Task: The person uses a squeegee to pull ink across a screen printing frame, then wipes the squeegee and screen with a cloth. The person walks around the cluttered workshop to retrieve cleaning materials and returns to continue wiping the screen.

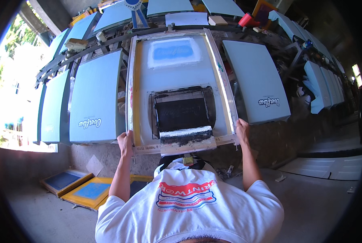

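Observation:
A wide screen-printing frame (132, 89) lies in front of me over the rack, its mesh pale blue-grey. My left hand (125, 142) is closed round its near left corner, and my right hand (242, 132) grips the near right corner. Black ink covers a rectangular patch (183, 114) on the near half of the mesh. Farther off, a blue stencil patch (172, 50) has a white border. Across the near rim rests a squeegee (187, 142), its broad wooden body smeared with black and white; neither hand touches it. What lies under the mesh is mostly hidden.
Light-blue shirt panels with dark lettering lie on boards to the left (96, 97) and right (257, 77). More panels (170, 7) line the rack's far side. A dark metal rail (160, 29) runs behind the frame. Spare screens (87, 191) lean low on the left.

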The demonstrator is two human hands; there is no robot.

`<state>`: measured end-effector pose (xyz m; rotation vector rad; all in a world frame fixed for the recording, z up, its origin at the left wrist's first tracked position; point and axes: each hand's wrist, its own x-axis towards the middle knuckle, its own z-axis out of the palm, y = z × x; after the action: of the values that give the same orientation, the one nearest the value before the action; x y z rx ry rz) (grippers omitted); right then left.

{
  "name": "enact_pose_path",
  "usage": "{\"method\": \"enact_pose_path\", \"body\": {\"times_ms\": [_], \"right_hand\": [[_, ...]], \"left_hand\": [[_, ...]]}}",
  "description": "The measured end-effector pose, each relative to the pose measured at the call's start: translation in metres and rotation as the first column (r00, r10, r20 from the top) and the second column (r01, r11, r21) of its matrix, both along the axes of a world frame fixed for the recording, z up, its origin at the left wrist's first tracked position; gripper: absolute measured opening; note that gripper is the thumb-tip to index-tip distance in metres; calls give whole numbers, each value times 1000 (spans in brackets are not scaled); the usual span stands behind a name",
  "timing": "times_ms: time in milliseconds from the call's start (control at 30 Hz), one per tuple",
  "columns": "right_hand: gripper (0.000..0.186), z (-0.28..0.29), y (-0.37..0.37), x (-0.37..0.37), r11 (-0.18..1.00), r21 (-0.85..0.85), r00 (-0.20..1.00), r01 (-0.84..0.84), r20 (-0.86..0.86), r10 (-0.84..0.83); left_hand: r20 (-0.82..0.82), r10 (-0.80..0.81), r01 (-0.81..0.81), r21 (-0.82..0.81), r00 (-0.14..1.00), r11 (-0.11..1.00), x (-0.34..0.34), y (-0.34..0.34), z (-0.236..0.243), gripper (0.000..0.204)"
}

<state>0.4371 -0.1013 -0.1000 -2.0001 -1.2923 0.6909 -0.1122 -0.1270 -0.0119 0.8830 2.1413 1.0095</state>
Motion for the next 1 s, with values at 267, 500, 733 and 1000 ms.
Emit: {"method": "enact_pose_path", "body": {"times_ms": [267, 500, 733, 1000], "right_hand": [[32, 21, -25, -5, 993, 97, 996, 71, -54, -66], [33, 30, -38, -5, 961, 159, 973, 228, -11, -229], [40, 43, -43, -7, 977, -61, 978, 205, 48, -202], [29, 20, -37, -6, 966, 205, 977, 159, 110, -184]], "left_hand": [[75, -27, 22, 61, 997, 998, -3, 3, 4, 36], [148, -96, 77, 126, 984, 989, -3, 35, -15, 35], [113, -90, 81, 82, 990, 993, -8, 39, -16, 35], [196, -73, 41, 167, 978, 985, -9, 19, -40, 37]]}}
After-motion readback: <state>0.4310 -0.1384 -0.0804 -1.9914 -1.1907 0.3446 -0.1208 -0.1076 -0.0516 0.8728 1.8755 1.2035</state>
